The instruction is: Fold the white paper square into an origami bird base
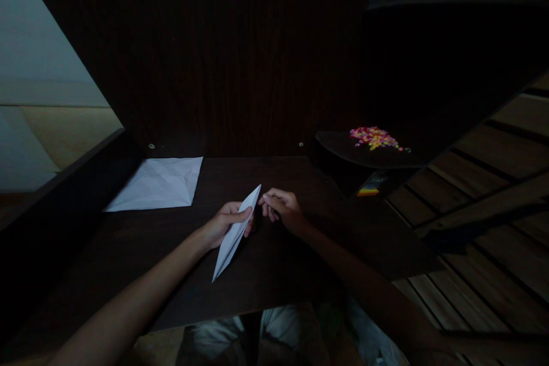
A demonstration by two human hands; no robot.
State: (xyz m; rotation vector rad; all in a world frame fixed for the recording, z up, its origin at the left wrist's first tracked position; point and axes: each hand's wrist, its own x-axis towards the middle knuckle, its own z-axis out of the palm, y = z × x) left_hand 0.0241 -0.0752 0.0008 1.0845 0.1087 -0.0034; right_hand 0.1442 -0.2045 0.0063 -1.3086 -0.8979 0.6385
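Observation:
A narrow, pointed piece of folded white paper [234, 234] stands tilted over the dark wooden desk [274, 263]. My left hand [225, 224] grips it near its middle, thumb across the front. Just to the right of the paper's upper tip is my right hand [281, 209], fingers curled in a loose pinch, touching or almost touching the tip. The light is dim, so I cannot make out whether the right fingers hold the paper.
A creased white sheet [158, 184] lies flat at the desk's back left. A small dark shelf [343, 151] at the right carries a heap of small coloured beads [374, 137]. A dark back panel rises behind the desk. Wooden floorboards lie to the right.

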